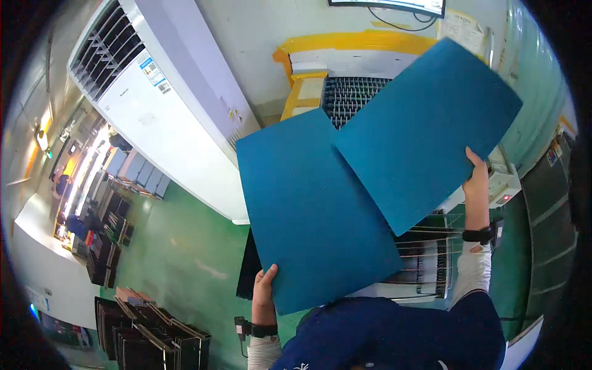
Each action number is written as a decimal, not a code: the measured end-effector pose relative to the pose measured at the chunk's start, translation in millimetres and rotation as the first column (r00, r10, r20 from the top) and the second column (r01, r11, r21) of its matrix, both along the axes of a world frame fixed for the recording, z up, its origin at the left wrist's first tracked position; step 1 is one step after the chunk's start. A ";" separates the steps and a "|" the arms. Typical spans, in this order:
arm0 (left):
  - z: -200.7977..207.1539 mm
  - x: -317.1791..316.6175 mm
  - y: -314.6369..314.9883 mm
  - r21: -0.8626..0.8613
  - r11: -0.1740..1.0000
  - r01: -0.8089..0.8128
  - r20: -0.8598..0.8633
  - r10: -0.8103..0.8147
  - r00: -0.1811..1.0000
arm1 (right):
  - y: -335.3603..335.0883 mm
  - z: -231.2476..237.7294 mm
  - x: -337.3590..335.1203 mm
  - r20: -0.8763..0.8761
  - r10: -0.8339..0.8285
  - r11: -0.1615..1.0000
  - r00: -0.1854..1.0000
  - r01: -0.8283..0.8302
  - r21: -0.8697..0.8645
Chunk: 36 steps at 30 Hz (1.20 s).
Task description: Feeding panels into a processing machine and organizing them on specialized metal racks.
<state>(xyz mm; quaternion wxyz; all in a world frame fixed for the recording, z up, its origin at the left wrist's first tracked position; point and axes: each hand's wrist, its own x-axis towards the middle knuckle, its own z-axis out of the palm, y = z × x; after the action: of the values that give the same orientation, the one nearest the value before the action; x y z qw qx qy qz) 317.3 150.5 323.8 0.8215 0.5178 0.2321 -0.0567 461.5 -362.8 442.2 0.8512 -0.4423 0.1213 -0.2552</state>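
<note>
My left hand (265, 285) grips the lower left edge of a flat rectangular blue panel (311, 209), its thumb on the face. My right hand (475, 177) is closed on the right edge of a second blue panel (431, 126), which is tilted and raised farther to the right. Where the two come together, the right panel's corner overlaps the left panel's edge. The fingers behind both panels are hidden. Past their upper edges shows a bed of dark rollers (351, 95) with yellow edging. Under the right panel, a rack with thin rods (425, 265) is partly covered.
A tall white air conditioner (166, 117) stands at the left of the rollers. Racks of dark boards (148, 336) sit on the green floor (179, 253) at lower left. A screen (394, 5) hangs at the top; clear plastic curtains (536, 92) line the right.
</note>
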 end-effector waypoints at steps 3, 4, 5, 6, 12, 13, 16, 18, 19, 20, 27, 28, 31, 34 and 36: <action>18.3 -3.7 -19.3 0.007 0.999 -0.043 -0.012 0.043 0.999 | -34.9 -35.0 24.2 0.054 0.075 0.991 0.996 -0.081 0.103; 24.9 -6.4 -25.0 0.011 0.996 -0.083 -0.024 0.084 0.996 | -29.8 -37.6 31.0 0.056 0.072 0.991 0.996 -0.077 0.107; 27.0 -9.1 -26.9 0.013 0.997 -0.077 -0.022 0.077 0.997 | -16.1 -34.8 38.2 -0.005 0.075 0.980 0.997 -0.073 0.186; 27.4 -12.6 -26.4 0.041 0.994 -0.104 -0.030 0.105 0.994 | -11.7 -35.6 45.8 -0.065 0.083 0.962 0.994 -0.063 0.265; 49.1 -25.8 -49.2 0.108 0.982 -0.157 -0.046 0.162 0.986 | -16.0 -103.0 126.5 -0.052 0.282 0.893 0.958 -0.242 0.378; 51.0 -27.7 -52.0 0.111 0.974 -0.199 -0.059 0.206 0.977 | -4.7 -111.2 141.8 -0.040 0.289 0.887 0.957 -0.252 0.387; 39.1 -32.8 -51.3 0.168 0.964 -0.207 -0.101 0.225 0.969 | 3.1 -127.9 179.3 -0.089 0.280 0.848 0.956 -0.203 0.490; 36.6 -34.1 -56.5 0.160 0.964 -0.213 -0.101 0.231 0.968 | 2.2 -134.8 204.8 -0.074 0.248 0.835 0.966 -0.174 0.522; 36.2 -34.6 -60.1 0.147 0.964 -0.221 -0.115 0.238 0.964 | -1.8 -134.2 216.5 -0.130 0.238 0.837 0.963 -0.135 0.530; 34.6 -34.0 -61.8 0.133 0.964 -0.228 -0.128 0.245 0.961 | -7.0 -134.6 225.6 -0.120 0.232 0.833 0.965 -0.134 0.537; 43.3 -33.1 -66.8 0.237 0.969 -0.071 -0.135 0.106 0.985 | -18.0 -134.4 250.3 -0.418 0.423 0.905 0.804 -0.397 0.153; 41.9 -29.9 -66.4 0.242 0.968 -0.062 -0.135 0.097 0.986 | -21.5 -136.2 252.0 -0.465 0.397 0.907 0.791 -0.414 0.070; 39.8 -21.2 -70.2 0.262 0.965 -0.024 -0.148 0.065 0.987 | -28.2 -139.1 260.2 -0.508 0.164 0.868 0.846 -0.368 -0.332; 63.3 -18.9 -98.7 0.305 0.942 -0.144 -0.140 0.193 0.971 | -8.9 -138.4 245.9 -0.077 -0.358 -0.002 0.930 -0.084 -0.996; 75.0 -13.2 -110.8 0.332 0.935 -0.128 -0.188 0.198 0.962 | 14.6 -111.4 225.8 -0.279 -0.374 -0.082 0.884 -0.331 -0.940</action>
<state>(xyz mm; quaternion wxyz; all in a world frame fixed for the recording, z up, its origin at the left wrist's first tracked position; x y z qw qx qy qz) 304.1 39.7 398.8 0.6992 0.6122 0.3693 -0.0065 687.3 -348.2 330.8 0.1806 -0.9653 0.1008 -0.1592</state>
